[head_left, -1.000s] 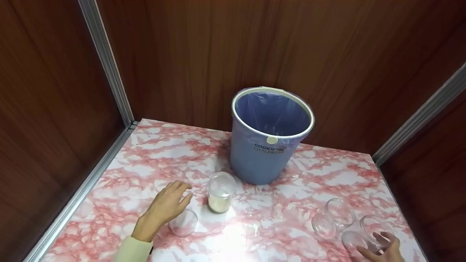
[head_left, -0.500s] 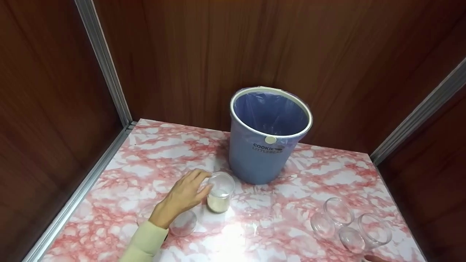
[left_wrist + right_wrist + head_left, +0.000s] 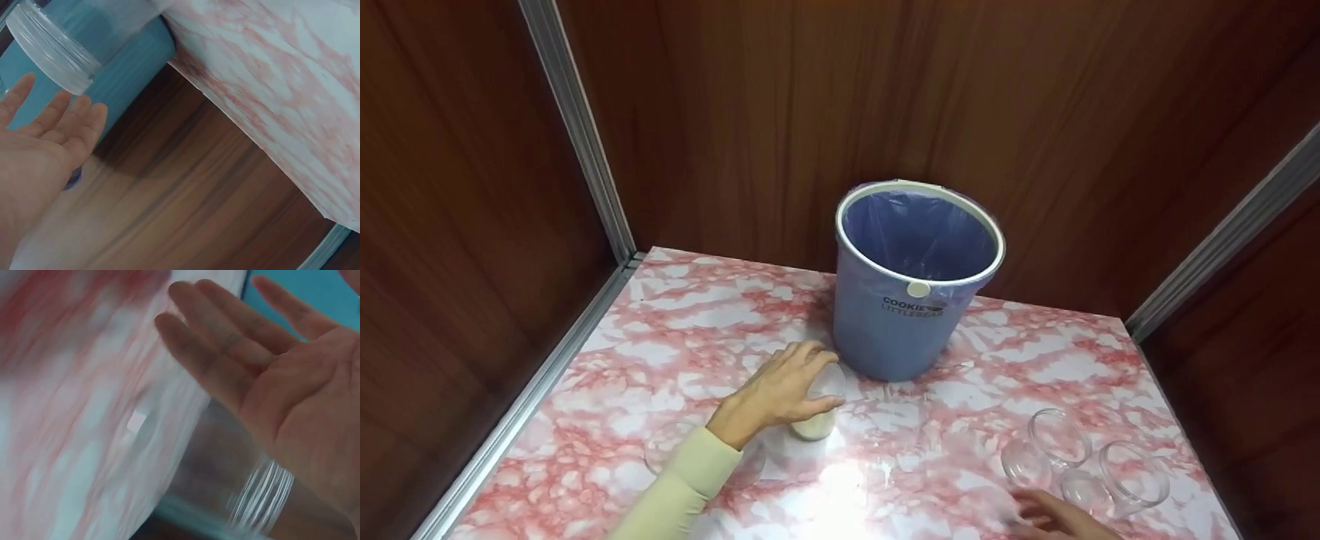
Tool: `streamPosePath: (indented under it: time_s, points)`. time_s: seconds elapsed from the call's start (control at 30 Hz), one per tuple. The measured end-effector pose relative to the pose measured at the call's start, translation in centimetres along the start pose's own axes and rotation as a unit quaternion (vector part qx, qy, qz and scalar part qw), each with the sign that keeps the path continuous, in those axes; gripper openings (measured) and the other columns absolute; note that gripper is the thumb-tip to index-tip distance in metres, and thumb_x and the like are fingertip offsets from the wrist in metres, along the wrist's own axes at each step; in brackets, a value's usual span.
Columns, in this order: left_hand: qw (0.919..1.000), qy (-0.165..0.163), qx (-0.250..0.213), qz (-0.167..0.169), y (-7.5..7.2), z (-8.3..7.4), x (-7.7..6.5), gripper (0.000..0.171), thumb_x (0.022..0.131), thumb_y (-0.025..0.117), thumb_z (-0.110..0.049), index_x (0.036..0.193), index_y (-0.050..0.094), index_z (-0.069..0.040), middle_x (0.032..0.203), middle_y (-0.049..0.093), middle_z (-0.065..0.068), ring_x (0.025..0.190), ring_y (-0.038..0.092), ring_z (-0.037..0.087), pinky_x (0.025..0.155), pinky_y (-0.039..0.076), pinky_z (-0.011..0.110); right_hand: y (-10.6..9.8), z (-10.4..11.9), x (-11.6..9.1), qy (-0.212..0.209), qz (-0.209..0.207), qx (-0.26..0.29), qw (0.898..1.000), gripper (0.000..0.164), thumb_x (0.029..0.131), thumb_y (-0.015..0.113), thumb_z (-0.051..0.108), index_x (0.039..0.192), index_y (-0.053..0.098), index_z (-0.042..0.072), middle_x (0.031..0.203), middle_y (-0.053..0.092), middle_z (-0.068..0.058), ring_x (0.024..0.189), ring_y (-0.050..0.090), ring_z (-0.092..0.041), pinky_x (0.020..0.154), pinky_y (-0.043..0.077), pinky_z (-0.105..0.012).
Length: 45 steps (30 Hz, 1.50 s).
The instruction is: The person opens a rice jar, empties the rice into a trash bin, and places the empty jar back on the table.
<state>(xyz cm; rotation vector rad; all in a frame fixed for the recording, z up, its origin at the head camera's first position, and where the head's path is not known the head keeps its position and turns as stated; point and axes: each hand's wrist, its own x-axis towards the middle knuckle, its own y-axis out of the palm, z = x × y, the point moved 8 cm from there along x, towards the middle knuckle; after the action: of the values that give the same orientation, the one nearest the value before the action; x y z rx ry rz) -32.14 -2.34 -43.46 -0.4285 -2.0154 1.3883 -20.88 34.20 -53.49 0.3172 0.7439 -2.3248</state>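
A clear plastic jar (image 3: 814,429) with pale contents in its lower part stands upright in front of the bucket. My left hand (image 3: 787,386) reaches over it, covering part of its rim in the head view. In the left wrist view the jar's clear ribbed rim (image 3: 53,48) lies right at the fingertips, and the fingers (image 3: 90,121) are extended and spread. My right hand (image 3: 1061,517) is low at the right, beside two clear jars (image 3: 1059,437); its palm (image 3: 320,399) and straight fingers hold nothing. A clear jar with a ribbed neck (image 3: 267,495) shows behind that hand.
A blue bucket (image 3: 885,341) with a pale rim and a bag lining stands at the back middle. Clear round plastic pieces (image 3: 660,444) lie partly under the left sleeve (image 3: 682,480). Dark wood panels (image 3: 735,150) enclose the marbled table (image 3: 690,300) at the back and sides.
My left hand has moved right and away from the body, from beside the jar to over it. My right hand has left the clear jars, dipped almost out of view, and come back further left.
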Motion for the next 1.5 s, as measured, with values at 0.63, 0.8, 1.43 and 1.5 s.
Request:
streamPosePath:
  time_s: [0.63,0.8,1.43,1.5]
  points:
    - [0.9896,-0.016,0.076,0.122,3.0,-0.5,1.0,0.067,0.074,0.065,-0.058,0.129,0.047,-0.023,0.133,0.042,0.014,0.122,0.042,0.033,0.085,0.045,0.054,4.6,10.8,14.6,-0.108,-0.068,-0.026,0.992,0.07,0.086,0.063,0.034,0.144,0.026,0.019,0.126,0.048,-0.028,0.104,0.057,-0.037,0.079,0.049,-0.04]
    - [0.9862,-0.022,0.106,0.126,3.2,0.2,0.8,0.063,0.074,0.067,-0.055,0.124,0.05,-0.02,0.125,0.048,0.014,0.112,0.048,0.033,0.075,0.049,0.049,6.3,11.9,17.2,-0.119,-0.072,-0.005,0.99,0.068,0.087,0.063,0.034,0.143,0.029,0.018,0.125,0.049,-0.029,0.105,0.056,-0.038,0.078,0.05,-0.041]
    - [0.9934,0.11,0.018,0.026,-3.7,-6.1,1.4,0.058,0.076,0.059,-0.046,0.131,0.052,-0.028,0.113,0.053,0.005,0.091,0.048,0.017,0.062,0.044,0.027,7.5,18.1,15.0,-0.259,-0.121,0.087,0.954,0.087,0.079,0.072,0.012,0.146,0.017,0.004,0.137,0.039,-0.022,0.12,0.044,-0.036,0.096,0.039,-0.053]
    - [0.9899,0.141,0.009,0.005,-5.2,-7.6,1.3,0.057,0.077,0.059,-0.046,0.131,0.052,-0.03,0.113,0.054,0.003,0.09,0.048,0.015,0.064,0.043,0.026,7.4,19.4,13.6,-0.281,-0.131,0.083,0.947,0.089,0.076,0.073,0.011,0.146,0.017,0.007,0.134,0.043,-0.015,0.116,0.05,-0.028,0.093,0.043,-0.044]
